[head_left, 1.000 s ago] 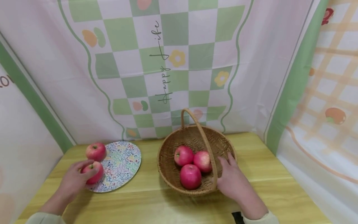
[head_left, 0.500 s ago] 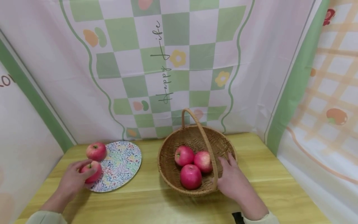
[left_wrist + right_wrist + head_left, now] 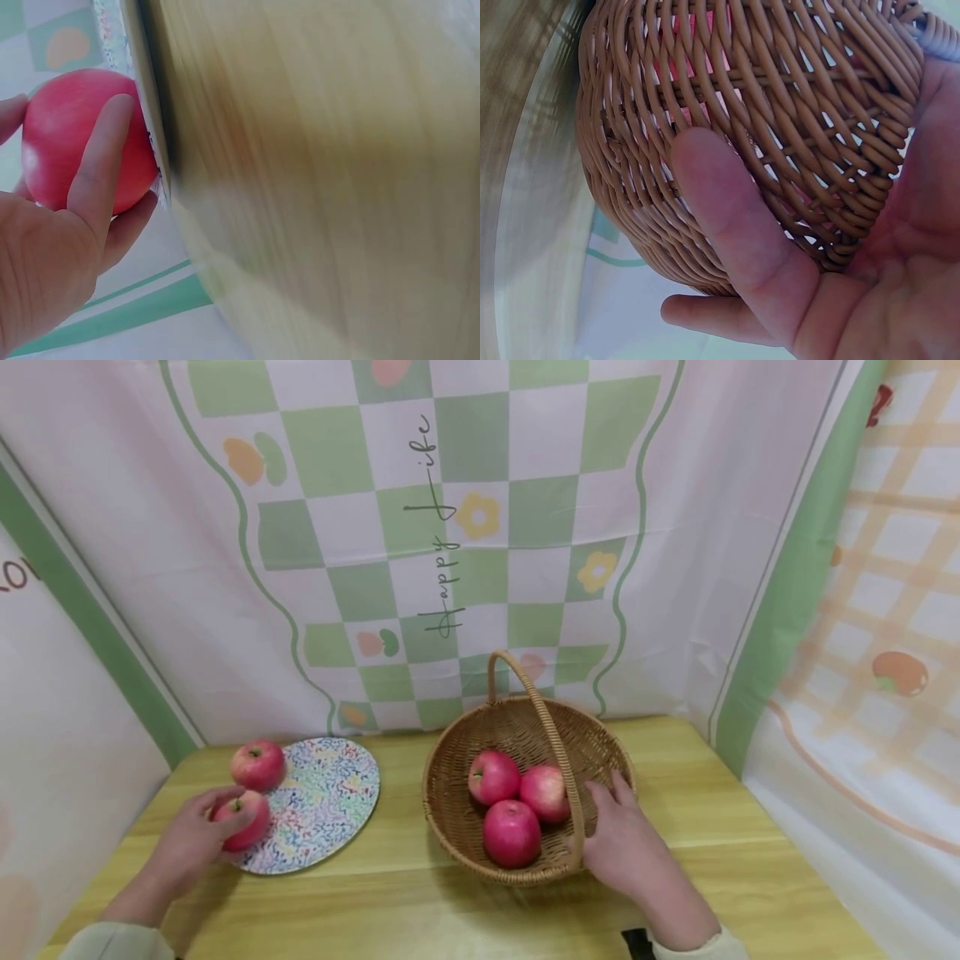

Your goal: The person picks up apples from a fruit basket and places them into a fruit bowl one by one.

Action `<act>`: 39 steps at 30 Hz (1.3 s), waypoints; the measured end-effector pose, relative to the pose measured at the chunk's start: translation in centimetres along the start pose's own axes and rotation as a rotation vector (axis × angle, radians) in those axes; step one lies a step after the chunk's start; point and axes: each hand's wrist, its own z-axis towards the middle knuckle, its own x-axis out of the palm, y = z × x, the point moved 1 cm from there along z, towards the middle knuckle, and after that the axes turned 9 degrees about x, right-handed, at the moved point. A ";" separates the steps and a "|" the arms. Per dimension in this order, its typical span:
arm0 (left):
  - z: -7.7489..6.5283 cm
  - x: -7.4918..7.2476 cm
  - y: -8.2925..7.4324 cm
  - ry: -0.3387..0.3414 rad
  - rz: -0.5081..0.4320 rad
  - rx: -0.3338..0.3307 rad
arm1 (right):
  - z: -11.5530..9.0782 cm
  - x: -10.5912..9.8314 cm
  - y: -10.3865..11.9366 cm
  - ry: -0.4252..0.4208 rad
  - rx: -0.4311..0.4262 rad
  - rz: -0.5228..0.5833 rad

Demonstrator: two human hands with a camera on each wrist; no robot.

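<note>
My left hand holds a red apple at the left edge of a round, multicoloured speckled plate. In the left wrist view, fingers lie around this apple, close against the plate's rim. A second apple sits just behind it on the plate's left side. At the right, my right hand grips the rim of a wicker basket beside its handle. The right wrist view has the thumb against the basket's woven outer wall. Three apples lie inside.
The tall arched handle spans the basket. A wood-grain table bears everything. Behind it hangs a checked cloth, with more cloth at both sides. A small black patch lies by the right sleeve.
My left hand and the held apple have shifted slightly left toward the plate's edge. The right hand, basket and other apples stay in place.
</note>
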 end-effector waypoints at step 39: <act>-0.5 -3.2 -3.0 0.077 0.049 0.002 | -0.3 0.0 0.0 0.009 0.009 0.010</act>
